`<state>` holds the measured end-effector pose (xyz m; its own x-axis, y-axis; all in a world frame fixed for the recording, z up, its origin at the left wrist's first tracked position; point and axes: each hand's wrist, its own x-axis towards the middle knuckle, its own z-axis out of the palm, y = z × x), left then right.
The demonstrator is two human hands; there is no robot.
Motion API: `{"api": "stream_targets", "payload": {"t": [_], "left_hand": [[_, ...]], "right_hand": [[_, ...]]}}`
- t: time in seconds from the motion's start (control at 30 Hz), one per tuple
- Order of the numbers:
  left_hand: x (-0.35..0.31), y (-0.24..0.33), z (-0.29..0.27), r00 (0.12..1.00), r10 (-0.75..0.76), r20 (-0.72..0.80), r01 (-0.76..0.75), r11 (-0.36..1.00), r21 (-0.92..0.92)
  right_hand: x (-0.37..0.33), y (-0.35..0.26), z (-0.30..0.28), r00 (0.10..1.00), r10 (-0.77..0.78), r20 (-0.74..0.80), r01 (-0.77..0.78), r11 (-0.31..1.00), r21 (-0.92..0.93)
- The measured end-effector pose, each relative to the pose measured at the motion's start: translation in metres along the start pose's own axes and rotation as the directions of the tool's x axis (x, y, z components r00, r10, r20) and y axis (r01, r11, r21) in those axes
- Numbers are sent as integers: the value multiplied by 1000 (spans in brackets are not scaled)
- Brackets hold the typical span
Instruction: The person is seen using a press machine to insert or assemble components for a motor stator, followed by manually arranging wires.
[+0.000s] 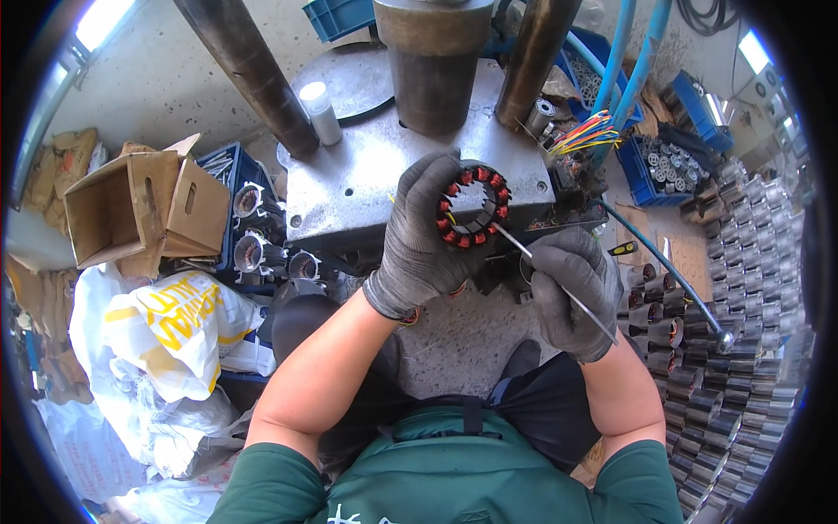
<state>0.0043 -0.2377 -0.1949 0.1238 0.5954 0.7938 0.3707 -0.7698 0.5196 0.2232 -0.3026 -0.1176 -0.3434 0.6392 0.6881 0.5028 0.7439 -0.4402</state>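
Both my hands wear dark grey gloves. My left hand [421, 236] is closed round a motor stator [499, 194], a black ring with red copper windings inside, its open face turned up toward me. A thin metal rod [572, 297] is gripped in my right hand [572, 293]. The rod's tip touches or nearly touches the stator's lower right rim. Its other end sticks out past my right wrist. Behind the stator lies the steel press table [349, 205], close to my left fingers.
A thick press ram [434, 79] stands between two steel columns. A white bottle [320, 113] sits on the table; colored wires [587, 133] lie at its right. Cardboard boxes [131, 205] and white bags [166, 341] fill the left. Metal cylinders [742, 349] are stacked at right, near a lever with a ball end [724, 341].
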Motion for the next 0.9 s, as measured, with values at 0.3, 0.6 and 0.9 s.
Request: {"api": "stream_targets", "payload": {"t": [0.3,0.6,0.9], "left_hand": [[-1,-5,1,999,-41,-2,41,998,-42],[-1,-2,0,1000,-2,22,2,1000,-4],[-4,-6,4,1000,3,-21,-3,1000,5]], "right_hand": [[1,2,5,1000,-13,-5,13,999,31],[1,4,8,999,-43,17,43,999,16],[1,4,8,997,-78,-13,78,997,14]]}}
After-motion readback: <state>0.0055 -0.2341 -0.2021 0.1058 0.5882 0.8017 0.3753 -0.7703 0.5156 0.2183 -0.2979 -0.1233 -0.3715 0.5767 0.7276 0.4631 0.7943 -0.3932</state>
